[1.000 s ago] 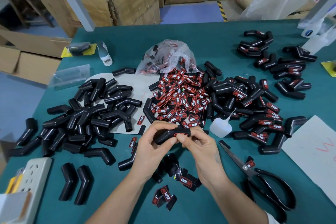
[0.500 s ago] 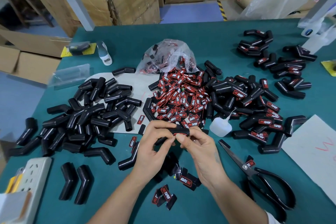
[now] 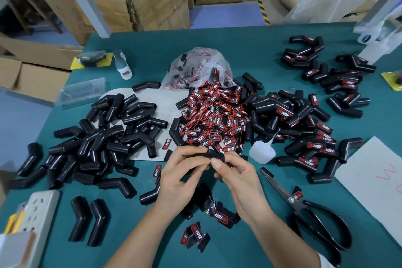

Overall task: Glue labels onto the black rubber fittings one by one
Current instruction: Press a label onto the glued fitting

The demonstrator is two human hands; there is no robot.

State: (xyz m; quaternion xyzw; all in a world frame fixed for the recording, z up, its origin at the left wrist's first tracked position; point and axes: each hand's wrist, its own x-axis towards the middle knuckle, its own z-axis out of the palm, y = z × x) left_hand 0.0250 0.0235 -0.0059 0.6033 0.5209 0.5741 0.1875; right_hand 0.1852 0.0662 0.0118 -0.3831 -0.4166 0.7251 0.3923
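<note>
Black rubber fitting | you are gripping it with both hands, left hand and right hand, above the desk | probably pressing a label down | next: set aside, take another.

A black rubber fitting lay level above the table, gripped at both ends. Bare black elbow fittings were heaped at the left. Red-and-black labels sat piled in the middle, and labelled fittings lay massed to the right.
</note>
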